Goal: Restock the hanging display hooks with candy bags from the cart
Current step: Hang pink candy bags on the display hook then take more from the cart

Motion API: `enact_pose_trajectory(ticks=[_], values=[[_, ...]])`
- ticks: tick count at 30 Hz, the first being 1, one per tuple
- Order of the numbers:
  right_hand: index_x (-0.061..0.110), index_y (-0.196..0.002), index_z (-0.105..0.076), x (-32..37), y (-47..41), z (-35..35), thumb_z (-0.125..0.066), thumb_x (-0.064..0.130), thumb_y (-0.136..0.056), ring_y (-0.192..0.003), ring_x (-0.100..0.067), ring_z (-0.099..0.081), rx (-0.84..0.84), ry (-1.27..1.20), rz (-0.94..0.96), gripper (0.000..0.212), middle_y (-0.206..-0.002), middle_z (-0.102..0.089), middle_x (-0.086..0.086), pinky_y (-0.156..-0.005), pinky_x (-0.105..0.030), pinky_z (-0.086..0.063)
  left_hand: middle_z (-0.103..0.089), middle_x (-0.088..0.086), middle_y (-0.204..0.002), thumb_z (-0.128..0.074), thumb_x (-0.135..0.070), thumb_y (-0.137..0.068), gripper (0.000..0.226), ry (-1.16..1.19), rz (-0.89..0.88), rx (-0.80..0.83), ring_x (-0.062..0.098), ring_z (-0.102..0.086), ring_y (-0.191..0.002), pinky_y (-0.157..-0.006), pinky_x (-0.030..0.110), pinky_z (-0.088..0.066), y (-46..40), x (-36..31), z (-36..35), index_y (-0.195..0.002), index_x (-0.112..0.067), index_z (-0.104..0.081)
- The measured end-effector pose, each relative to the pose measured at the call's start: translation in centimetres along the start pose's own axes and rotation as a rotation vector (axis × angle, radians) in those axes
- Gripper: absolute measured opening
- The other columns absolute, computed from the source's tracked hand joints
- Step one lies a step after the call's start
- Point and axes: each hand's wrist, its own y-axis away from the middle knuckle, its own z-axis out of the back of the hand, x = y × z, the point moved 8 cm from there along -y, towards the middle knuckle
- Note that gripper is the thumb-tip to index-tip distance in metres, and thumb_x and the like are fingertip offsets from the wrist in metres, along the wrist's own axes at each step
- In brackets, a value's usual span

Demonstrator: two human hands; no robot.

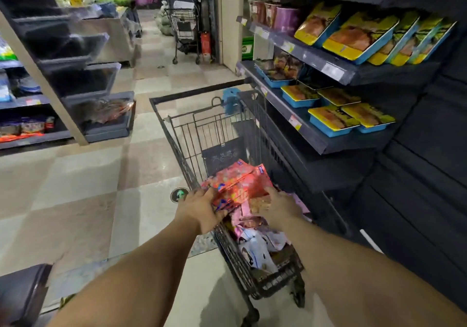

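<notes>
Checkered aisle floor [83, 200] runs ahead, snack shelves [316, 139] to my right. Over the cart [192, 175], my left hand [202, 206] and right hand [278, 205] clamp the stack of red candy bags [238, 184] by its two ends so none slide. Its long axis crosses between my palms, flat faces tilted up. More bags lie loose below.
</notes>
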Motion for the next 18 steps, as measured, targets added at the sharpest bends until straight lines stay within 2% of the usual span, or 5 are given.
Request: enact_pose_trajectory(ticks=[3,8,12,16,18], values=[[0.032,-0.154,-0.023,-0.5,-4.8,-0.1,-0.056,0.025,-0.096,-0.124,-0.030,-0.052,0.005,-0.066,-0.059,0.066,-0.148,-0.041,-0.009,-0.091,-0.037,-0.047,-0.033,0.004,-0.160,-0.046,-0.061,-0.093,0.074,0.020,-0.002,0.022,0.028,-0.030,-0.146,-0.119,0.043,-0.025,-5.7,0.4,-0.1,-0.155,-0.028,-0.024],[0.033,-0.153,-0.025,-0.8,-13.4,-1.5,-0.056,0.038,-0.094,-0.124,-0.032,-0.052,0.017,-0.097,-0.149,0.067,-0.143,-0.046,-0.010,-0.100,-0.042,-0.047,-0.036,0.006,-0.157,-0.049,-0.059,-0.093,0.073,-0.024,-0.062,0.108,0.029,-0.033,-0.144,-0.117,0.043,-0.027,-16.4,1.7,-1.8,-0.154,-0.025,-0.029],[0.035,-0.154,-0.023,-0.5,-19.5,-4.9,-0.058,0.039,-0.094,-0.115,-0.033,-0.060,0.031,-0.207,-0.277,0.069,-0.135,-0.056,-0.013,-0.073,-0.028,-0.047,-0.043,0.004,-0.153,-0.052,-0.064,-0.088,0.074,-0.026,-0.170,0.209,0.030,-0.040,-0.138,-0.112,0.048,-0.035,-25.9,3.3,-4.6,-0.151,-0.030,-0.034],[0.025,-0.152,-0.030,0.7,-23.5,-7.7,-0.056,0.034,-0.094,-0.117,-0.032,-0.058,0.091,-0.262,-0.414,0.063,-0.131,-0.058,-0.014,-0.086,-0.033,-0.048,-0.049,0.005,-0.145,-0.053,-0.061,-0.089,0.066,-0.081,-0.284,0.358,0.030,-0.047,-0.132,-0.106,0.046,-0.042,-33.1,4.3,-7.0,-0.144,-0.027,-0.041],[0.024,-0.152,-0.030,1.4,-25.0,-8.9,-0.057,0.039,-0.093,-0.115,-0.033,-0.058,0.127,-0.259,-0.465,0.066,-0.128,-0.057,-0.017,-0.085,-0.034,-0.050,-0.050,0.004,-0.142,-0.051,-0.063,-0.089,0.063,-0.059,-0.317,0.422,0.029,-0.049,-0.128,-0.103,0.047,-0.045,-35.5,4.7,-8.1,-0.141,-0.028,-0.043]])
